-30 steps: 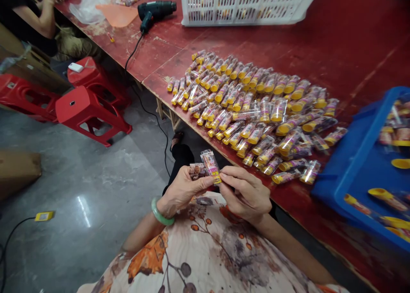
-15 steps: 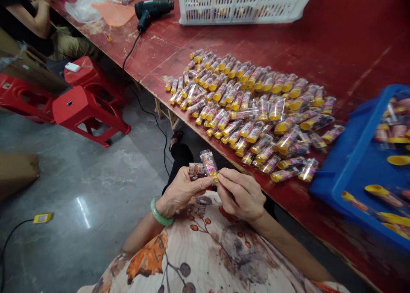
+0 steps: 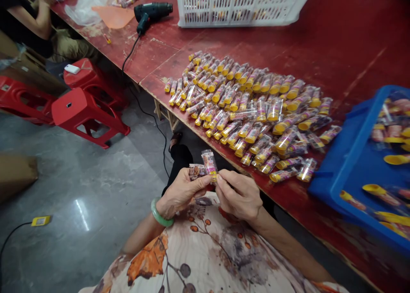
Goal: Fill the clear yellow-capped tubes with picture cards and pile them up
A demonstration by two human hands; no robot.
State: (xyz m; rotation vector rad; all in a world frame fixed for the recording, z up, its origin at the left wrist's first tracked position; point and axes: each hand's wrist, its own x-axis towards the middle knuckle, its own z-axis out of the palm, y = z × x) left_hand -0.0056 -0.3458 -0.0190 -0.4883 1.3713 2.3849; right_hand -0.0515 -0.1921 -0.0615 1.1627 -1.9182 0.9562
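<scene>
My left hand (image 3: 181,192), with a green bangle on the wrist, is closed around a small bunch of printed plastic sleeves (image 3: 197,171). Between both hands stands a clear tube in a printed wrapper (image 3: 209,162), upright over my lap. My right hand (image 3: 238,194) pinches the tube's lower yellow end with fingertips together. Just beyond my hands, on the red table (image 3: 346,41), lies a big spread of several wrapped tubes with yellow caps (image 3: 253,109).
A blue bin (image 3: 349,165) with yellow-capped tubes sits at the right. A white crate (image 3: 240,4) and a dark heat gun (image 3: 150,12) with its cord lie at the back. Red stools (image 3: 80,107) stand on the grey floor at left. Another person's arm (image 3: 32,15) shows far left.
My right fingertips have slid slightly left along the tube's lower end. The tube stays upright in the same place, and the left hand keeps its hold.
</scene>
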